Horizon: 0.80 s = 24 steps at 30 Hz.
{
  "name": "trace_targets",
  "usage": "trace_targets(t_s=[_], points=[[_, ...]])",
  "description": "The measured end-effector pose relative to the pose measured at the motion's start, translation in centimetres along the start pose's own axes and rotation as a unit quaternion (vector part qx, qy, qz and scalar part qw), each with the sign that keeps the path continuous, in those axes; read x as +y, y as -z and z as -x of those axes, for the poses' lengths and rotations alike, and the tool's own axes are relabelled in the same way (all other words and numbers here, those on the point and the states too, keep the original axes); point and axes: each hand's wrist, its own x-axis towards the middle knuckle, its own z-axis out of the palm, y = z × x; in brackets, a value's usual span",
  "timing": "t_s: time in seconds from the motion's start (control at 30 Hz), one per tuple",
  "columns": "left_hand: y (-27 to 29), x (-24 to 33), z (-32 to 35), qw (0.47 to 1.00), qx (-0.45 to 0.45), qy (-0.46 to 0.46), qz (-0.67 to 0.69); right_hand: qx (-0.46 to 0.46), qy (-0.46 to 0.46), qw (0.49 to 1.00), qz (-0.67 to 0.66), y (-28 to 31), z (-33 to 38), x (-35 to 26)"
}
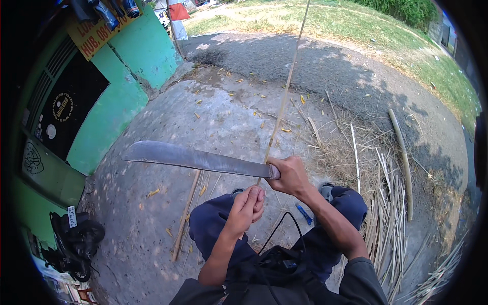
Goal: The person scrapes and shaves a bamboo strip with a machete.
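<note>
Bamboo strip (284, 96) between hands, machete (195, 159) probably touching

An outdoor roadside yard beside a green-walled shop (127, 96): bare concrete ground (203, 117), an asphalt road (325, 66) at top, split bamboo strips (386, 213) heaped at right.

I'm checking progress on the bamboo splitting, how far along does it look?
Done: a pile of split strips lies at the person's right. In hand: the right hand holds a machete against a thin strip gripped by the left hand. Left: one whole bamboo pole on the ground.
</note>
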Motion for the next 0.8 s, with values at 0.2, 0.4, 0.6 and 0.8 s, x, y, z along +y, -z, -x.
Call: trace_targets(t_s=[0.2,0.4,0.6,0.8], points=[[-0.3,0.6,0.3,1.000,-0.018,0.015,0.021,-0.011,0.001,1.000,-0.019,0.2,-0.3,-0.2],[-0.1,0.1,1.5,0.999,-0.040,0.021,0.004,0.016,-0.048,0.998,-0.043,0.9,-1.3,0.1],[0.7,0.3,1.5,0.992,-0.058,0.060,0.096,-0.009,-0.017,1.000,-0.015,1.2,-1.7,0.2],[0.8,0.2,2.3,0.991,-0.049,0.066,0.106,-0.004,-0.019,0.998,-0.060,0.5,-1.3,-0.6]])
